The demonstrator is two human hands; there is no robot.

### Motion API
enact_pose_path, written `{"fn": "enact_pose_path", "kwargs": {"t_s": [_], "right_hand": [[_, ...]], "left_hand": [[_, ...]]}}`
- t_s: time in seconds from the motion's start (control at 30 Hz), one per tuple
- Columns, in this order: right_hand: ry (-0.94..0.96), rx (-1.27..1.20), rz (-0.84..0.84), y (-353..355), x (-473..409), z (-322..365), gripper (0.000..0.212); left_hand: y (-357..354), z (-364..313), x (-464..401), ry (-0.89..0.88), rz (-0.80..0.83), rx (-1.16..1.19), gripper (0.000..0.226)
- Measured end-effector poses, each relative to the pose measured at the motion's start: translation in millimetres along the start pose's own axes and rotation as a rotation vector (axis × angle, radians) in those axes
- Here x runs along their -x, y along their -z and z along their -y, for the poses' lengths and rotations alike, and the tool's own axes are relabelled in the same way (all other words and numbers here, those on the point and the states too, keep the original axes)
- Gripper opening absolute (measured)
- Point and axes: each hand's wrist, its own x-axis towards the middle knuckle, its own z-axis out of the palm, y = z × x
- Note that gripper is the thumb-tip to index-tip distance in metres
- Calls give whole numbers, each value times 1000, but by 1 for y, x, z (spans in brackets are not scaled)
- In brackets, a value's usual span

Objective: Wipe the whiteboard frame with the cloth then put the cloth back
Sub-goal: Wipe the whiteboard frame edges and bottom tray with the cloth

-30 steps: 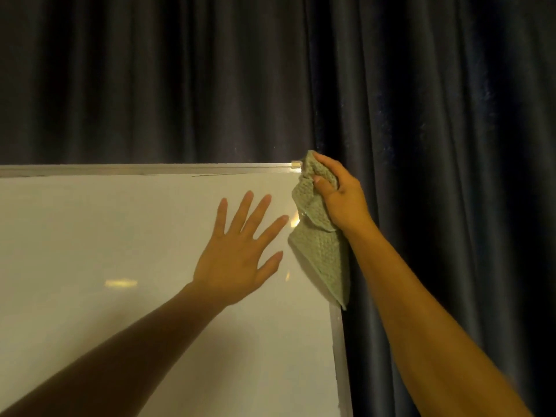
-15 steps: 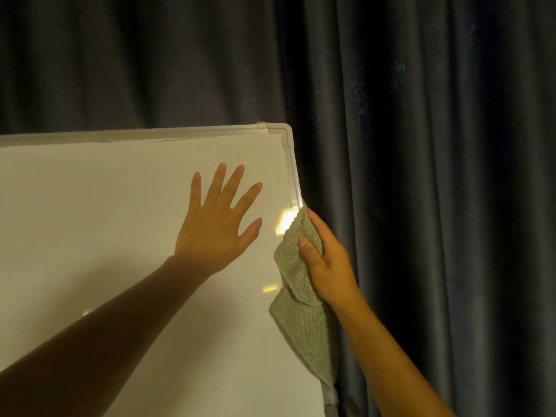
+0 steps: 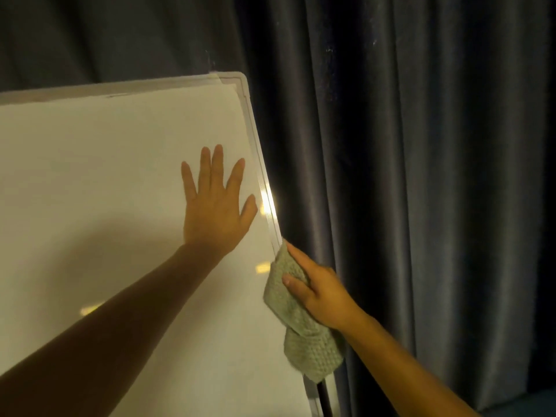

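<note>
The whiteboard [image 3: 105, 182] fills the left half of the view, edged by a pale metal frame [image 3: 258, 164] along its top and right side. My right hand [image 3: 319, 290] grips a grey-green waffle cloth [image 3: 304, 335] and presses it against the frame's right edge, about halfway down. The cloth's loose end hangs below my hand and hides that stretch of frame. My left hand [image 3: 216, 206] lies flat on the board face with fingers spread, just left of the right edge.
Dark blue pleated curtains [image 3: 421, 176] hang behind and to the right of the board. A dark stand leg [image 3: 326, 398] shows under the cloth at the board's lower right.
My right hand has slid the cloth down the frame's right edge from the top corner to mid-height. The left hand stays flat on the board. The view has tilted downward.
</note>
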Motion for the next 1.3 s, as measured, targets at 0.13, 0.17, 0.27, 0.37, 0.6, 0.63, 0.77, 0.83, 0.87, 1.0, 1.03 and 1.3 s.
{"fn": "enact_pose_path", "kwargs": {"t_s": [0.13,0.17,0.27,0.37,0.6,0.63,0.77,0.83,0.87,1.0,1.03,1.3], "right_hand": [[-8,-49,10,-10,17,-5,62],[-7,-63,15,-12,19,-6,62],[-19,-107,45,-18,23,-6,62],[-91,-117,162,-4,23,-13,62],[-392,-382,390,31,48,-35,44],[-400,-483,289,21,61,-37,41],[-322,-608,-141,-33,98,-42,38],[-316,-548,-268,-60,106,-41,37],[-314,-499,-327,-71,109,-42,37],[-387,-354,-448,-106,125,-56,36],[-365,-355,-434,-113,132,-64,36],[-422,-199,-389,-148,199,-123,39]], "left_hand": [[-3,-9,17,-90,9,-19,83],[-3,-10,21,-94,16,-31,84],[-3,-10,35,-113,29,-63,85],[-3,-8,47,-126,59,-61,86],[-12,-25,63,-132,94,-38,91],[-13,-30,65,-114,99,-37,92],[-14,-51,77,-57,122,-31,97],[-16,-55,89,-84,131,51,94],[-19,-55,96,-119,127,86,92],[-26,-51,125,-213,111,69,81],[-29,-49,132,-231,120,53,81],[-42,-45,148,-271,162,-22,82]]}}
